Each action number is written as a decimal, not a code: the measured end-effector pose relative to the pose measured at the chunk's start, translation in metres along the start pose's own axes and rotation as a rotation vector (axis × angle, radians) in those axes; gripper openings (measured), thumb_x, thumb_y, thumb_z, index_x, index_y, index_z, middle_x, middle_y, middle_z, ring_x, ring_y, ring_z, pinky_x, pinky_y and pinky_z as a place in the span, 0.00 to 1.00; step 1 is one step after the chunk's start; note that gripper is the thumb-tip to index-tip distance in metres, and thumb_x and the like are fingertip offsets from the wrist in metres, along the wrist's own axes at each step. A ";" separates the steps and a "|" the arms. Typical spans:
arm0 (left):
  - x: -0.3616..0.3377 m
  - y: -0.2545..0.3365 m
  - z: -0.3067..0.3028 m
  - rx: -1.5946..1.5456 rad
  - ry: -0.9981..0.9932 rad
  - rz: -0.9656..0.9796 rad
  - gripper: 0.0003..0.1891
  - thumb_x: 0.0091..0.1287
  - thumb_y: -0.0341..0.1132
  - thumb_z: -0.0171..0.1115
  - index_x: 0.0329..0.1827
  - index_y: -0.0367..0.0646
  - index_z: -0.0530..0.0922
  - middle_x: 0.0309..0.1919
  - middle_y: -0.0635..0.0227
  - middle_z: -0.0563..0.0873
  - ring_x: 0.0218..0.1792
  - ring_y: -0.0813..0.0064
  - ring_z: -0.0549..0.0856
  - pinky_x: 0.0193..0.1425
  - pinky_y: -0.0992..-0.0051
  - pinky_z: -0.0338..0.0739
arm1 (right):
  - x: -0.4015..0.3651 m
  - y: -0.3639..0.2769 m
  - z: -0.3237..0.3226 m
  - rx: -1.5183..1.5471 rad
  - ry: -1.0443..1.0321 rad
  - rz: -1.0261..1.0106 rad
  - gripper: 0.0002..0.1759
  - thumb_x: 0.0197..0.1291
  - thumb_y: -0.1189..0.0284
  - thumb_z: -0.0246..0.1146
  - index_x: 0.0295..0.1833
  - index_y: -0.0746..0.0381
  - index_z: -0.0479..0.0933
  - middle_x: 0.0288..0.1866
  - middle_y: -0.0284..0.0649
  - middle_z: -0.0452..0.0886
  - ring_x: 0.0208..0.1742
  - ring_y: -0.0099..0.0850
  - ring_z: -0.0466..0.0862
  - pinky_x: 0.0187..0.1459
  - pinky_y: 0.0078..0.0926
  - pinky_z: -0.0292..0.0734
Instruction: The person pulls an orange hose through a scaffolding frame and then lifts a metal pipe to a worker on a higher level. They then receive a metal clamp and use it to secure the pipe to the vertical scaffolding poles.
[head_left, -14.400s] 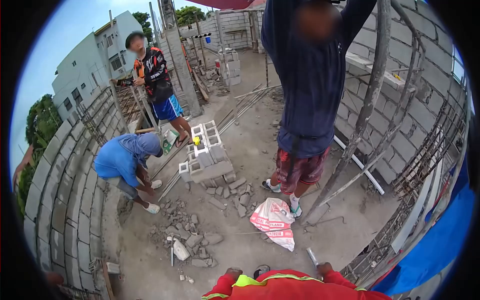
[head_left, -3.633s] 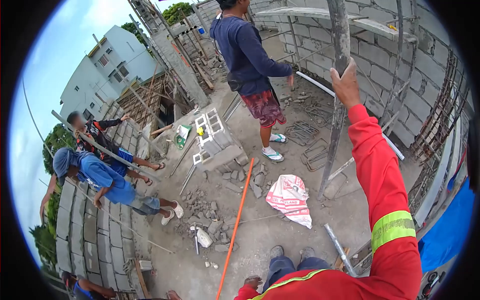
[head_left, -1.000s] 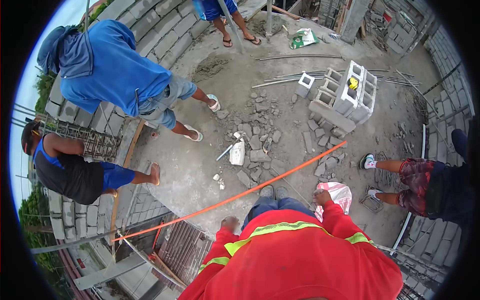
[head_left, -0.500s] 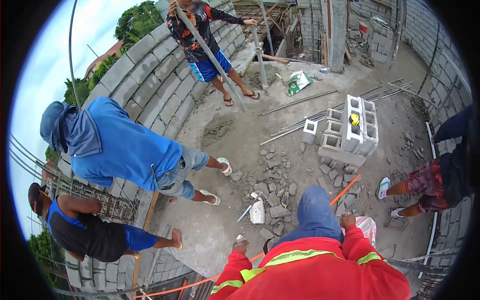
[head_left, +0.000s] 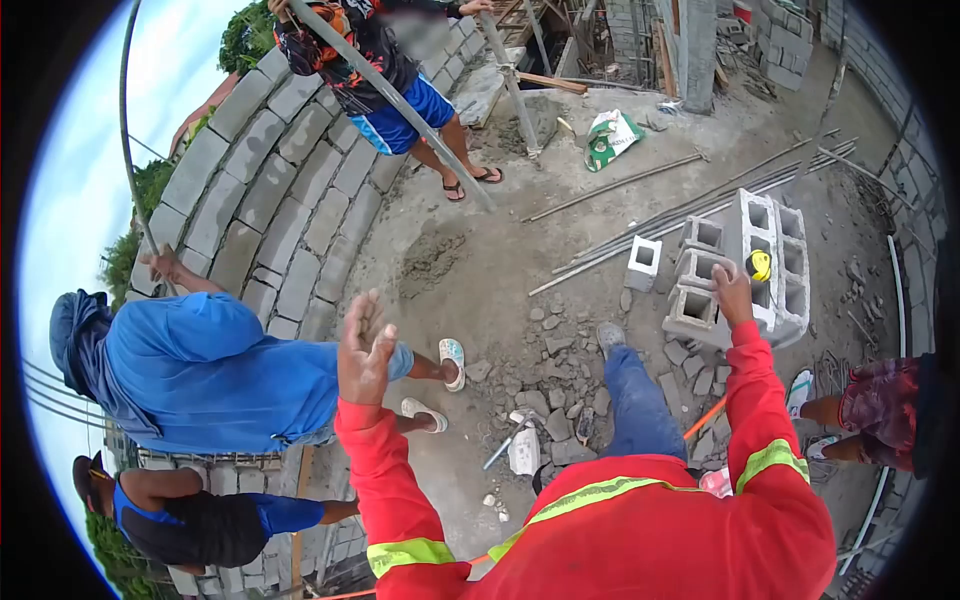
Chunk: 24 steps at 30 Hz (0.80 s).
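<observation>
- Head view, right side: the right grip (head_left: 733, 290) is down at the block stack (head_left: 790, 318), just beside the yellow tape measure (head_left: 760, 265) sitting on top of it. I only see the back of the hand, so I can't tell if the fingers are curled onto the block edge or just resting there. It looks just short of the tape, not around it.
- Same view, left side: the left grip (head_left: 365, 345) is up in the air with fingers spread, holding nothing. It's in front of the person in blue (head_left: 200, 370), who is leaning over the low block wall (head_left: 290, 190).
- Footing: the shoe (head_left: 608, 335) is planted in loose rubble (head_left: 550, 390), and an orange rod (head_left: 703, 418) lies near the back leg.
- My take: it's a long lean, so get the weight settled on that front foot before closing on the tape. Broken block rolls underfoot.
- Come at the tape from above and pinch its body. Nudging it sideways could drop it into one of the hollow cells right next to it.
- The spread left grip works fine as a counterbalance, but I'd keep it clear of the person in blue.
- Watch the orange rod when stepping back.
</observation>
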<state>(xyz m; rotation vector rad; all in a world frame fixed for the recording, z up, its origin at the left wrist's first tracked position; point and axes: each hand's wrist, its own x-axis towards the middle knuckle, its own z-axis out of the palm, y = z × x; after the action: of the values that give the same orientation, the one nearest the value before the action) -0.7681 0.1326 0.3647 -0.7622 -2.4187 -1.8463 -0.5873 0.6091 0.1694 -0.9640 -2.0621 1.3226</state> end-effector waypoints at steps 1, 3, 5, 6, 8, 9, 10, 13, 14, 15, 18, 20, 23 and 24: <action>0.072 0.042 -0.001 0.238 -0.041 0.188 0.31 0.58 0.38 0.58 0.60 0.32 0.58 0.59 0.54 0.65 0.60 0.65 0.65 0.62 0.68 0.59 | 0.063 -0.012 -0.001 0.088 0.070 -0.164 0.19 0.58 0.64 0.52 0.48 0.68 0.69 0.28 0.39 0.76 0.25 0.24 0.72 0.28 0.21 0.68; 0.202 0.126 0.011 0.664 -0.017 0.482 0.30 0.56 0.43 0.60 0.61 0.44 0.62 0.60 0.57 0.64 0.61 0.60 0.64 0.62 0.63 0.57 | 0.145 -0.103 -0.018 0.184 0.123 -0.218 0.23 0.58 0.66 0.54 0.56 0.67 0.64 0.40 0.38 0.74 0.36 0.25 0.74 0.37 0.23 0.69; 0.325 0.188 0.003 1.249 0.099 0.807 0.29 0.56 0.45 0.59 0.61 0.53 0.62 0.62 0.60 0.62 0.63 0.59 0.60 0.63 0.61 0.55 | 0.230 -0.140 -0.041 0.051 0.219 -0.377 0.24 0.59 0.67 0.53 0.59 0.65 0.61 0.49 0.45 0.72 0.51 0.30 0.72 0.53 0.24 0.64; 0.374 0.207 -0.006 1.578 0.156 0.914 0.29 0.56 0.46 0.58 0.62 0.58 0.61 0.63 0.62 0.61 0.64 0.60 0.58 0.63 0.61 0.54 | 0.254 -0.172 -0.051 0.071 0.269 -0.424 0.25 0.60 0.67 0.53 0.60 0.65 0.60 0.52 0.46 0.70 0.53 0.31 0.71 0.54 0.24 0.63; 0.437 0.249 -0.028 2.092 0.184 0.680 0.32 0.56 0.51 0.56 0.64 0.60 0.59 0.67 0.71 0.53 0.67 0.66 0.52 0.63 0.61 0.52 | 0.290 -0.207 -0.065 0.080 0.304 -0.500 0.25 0.60 0.67 0.53 0.61 0.64 0.59 0.55 0.48 0.68 0.55 0.32 0.69 0.55 0.24 0.62; 0.461 0.269 -0.047 2.146 0.308 0.693 0.31 0.57 0.51 0.55 0.64 0.63 0.57 0.67 0.72 0.52 0.67 0.67 0.51 0.63 0.60 0.51 | 0.310 -0.216 -0.068 0.098 0.322 -0.541 0.25 0.60 0.67 0.52 0.62 0.63 0.59 0.56 0.48 0.67 0.56 0.32 0.68 0.56 0.24 0.61; 0.473 0.284 -0.070 2.202 0.420 0.695 0.30 0.57 0.51 0.54 0.64 0.65 0.56 0.67 0.73 0.51 0.67 0.67 0.50 0.64 0.60 0.50 | 0.323 -0.223 -0.064 0.112 0.328 -0.577 0.25 0.60 0.67 0.52 0.62 0.63 0.59 0.57 0.48 0.66 0.57 0.32 0.68 0.56 0.24 0.61; 0.482 0.308 -0.107 2.378 0.393 0.548 0.35 0.55 0.54 0.55 0.65 0.70 0.49 0.68 0.74 0.49 0.68 0.67 0.48 0.64 0.59 0.49 | 0.350 -0.237 -0.050 0.108 0.314 -0.553 0.25 0.60 0.67 0.52 0.62 0.64 0.59 0.57 0.46 0.66 0.57 0.32 0.68 0.56 0.24 0.61; 0.483 0.301 -0.095 2.439 0.375 0.288 0.39 0.54 0.51 0.59 0.66 0.72 0.47 0.68 0.73 0.47 0.68 0.66 0.48 0.63 0.58 0.50 | 0.360 -0.240 -0.041 0.159 0.288 -0.549 0.25 0.60 0.67 0.52 0.61 0.64 0.59 0.57 0.45 0.67 0.56 0.31 0.68 0.56 0.24 0.61; 0.492 0.289 -0.095 2.410 0.488 0.253 0.40 0.53 0.50 0.60 0.66 0.72 0.46 0.68 0.73 0.48 0.67 0.65 0.49 0.62 0.57 0.51 | 0.370 -0.239 -0.022 0.197 0.261 -0.529 0.25 0.60 0.67 0.52 0.61 0.65 0.59 0.56 0.44 0.67 0.55 0.30 0.68 0.55 0.23 0.62; 0.542 0.228 -0.107 1.831 0.517 0.611 0.42 0.52 0.50 0.61 0.67 0.62 0.45 0.63 0.56 0.58 0.64 0.58 0.58 0.58 0.63 0.59 | 0.373 -0.237 0.030 0.296 0.133 -0.421 0.26 0.61 0.64 0.52 0.61 0.65 0.59 0.56 0.42 0.67 0.54 0.29 0.69 0.52 0.24 0.65; 0.554 0.174 -0.045 0.994 0.143 0.345 0.43 0.51 0.55 0.60 0.67 0.53 0.48 0.60 0.51 0.63 0.60 0.53 0.63 0.57 0.64 0.62 | 0.370 -0.240 0.077 0.414 -0.002 -0.412 0.27 0.61 0.64 0.52 0.62 0.66 0.57 0.56 0.42 0.66 0.52 0.28 0.70 0.49 0.23 0.67; 0.553 0.102 0.033 1.224 0.563 0.694 0.35 0.49 0.55 0.62 0.58 0.48 0.64 0.39 0.58 0.78 0.38 0.60 0.78 0.44 0.68 0.70 | 0.364 -0.262 0.133 0.479 -0.132 -0.380 0.28 0.60 0.64 0.53 0.62 0.66 0.56 0.55 0.42 0.66 0.51 0.28 0.71 0.48 0.22 0.68; 0.562 0.089 0.041 1.123 0.587 0.521 0.31 0.48 0.53 0.64 0.53 0.48 0.70 0.32 0.62 0.81 0.31 0.64 0.80 0.39 0.70 0.72 | 0.369 -0.268 0.146 0.508 -0.157 -0.360 0.29 0.60 0.64 0.53 0.62 0.66 0.56 0.55 0.42 0.66 0.51 0.28 0.71 0.48 0.21 0.67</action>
<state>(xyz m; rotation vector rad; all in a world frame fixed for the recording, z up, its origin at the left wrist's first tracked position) -1.2191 0.3956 0.5957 -0.5195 -2.0591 -0.2959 -1.0015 0.7424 0.3700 -0.2636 -1.7577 1.6369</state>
